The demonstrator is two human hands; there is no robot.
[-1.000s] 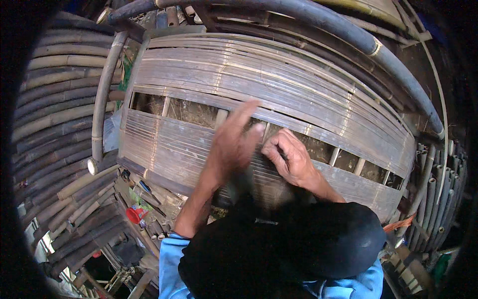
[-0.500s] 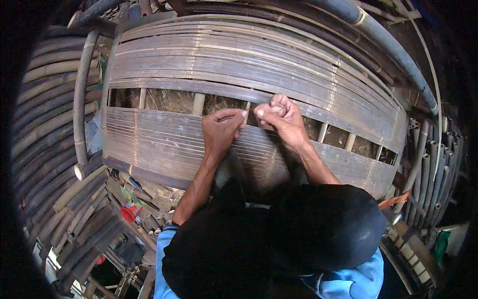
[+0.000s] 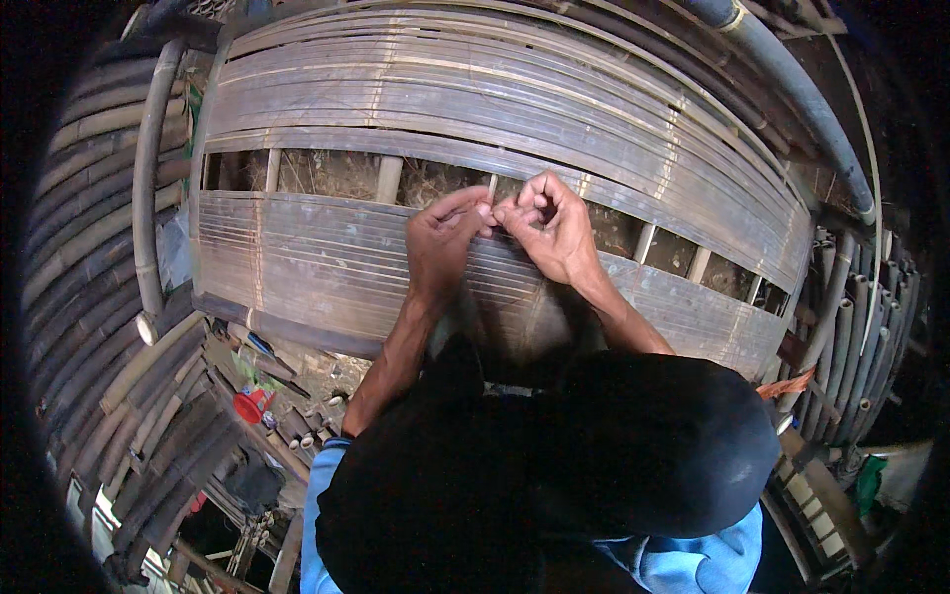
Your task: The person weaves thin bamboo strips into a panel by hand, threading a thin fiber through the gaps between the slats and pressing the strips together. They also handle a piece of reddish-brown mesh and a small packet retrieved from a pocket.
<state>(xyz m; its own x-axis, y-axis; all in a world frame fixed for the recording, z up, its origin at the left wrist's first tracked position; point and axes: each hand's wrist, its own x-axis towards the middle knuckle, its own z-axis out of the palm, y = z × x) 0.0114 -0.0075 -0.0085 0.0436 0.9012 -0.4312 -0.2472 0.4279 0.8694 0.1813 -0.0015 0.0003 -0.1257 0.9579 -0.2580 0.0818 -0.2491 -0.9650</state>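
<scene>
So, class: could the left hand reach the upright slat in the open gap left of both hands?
Probably yes. The left hand rests on the bamboo panel; nothing lies between it and the slat.

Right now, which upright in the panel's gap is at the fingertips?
The thin upright in mid-gap: both the left hand and right hand pinch at its foot. The wider uprights stand clear.

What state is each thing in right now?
Left hand: fingertips pinched at the panel's open gap.
Right hand: pinched, touching the left.
Woven bamboo panel: lying flat, one band unwoven, cross slats exposed.
Thin slat: at the fingertips; grip unclear.
</scene>
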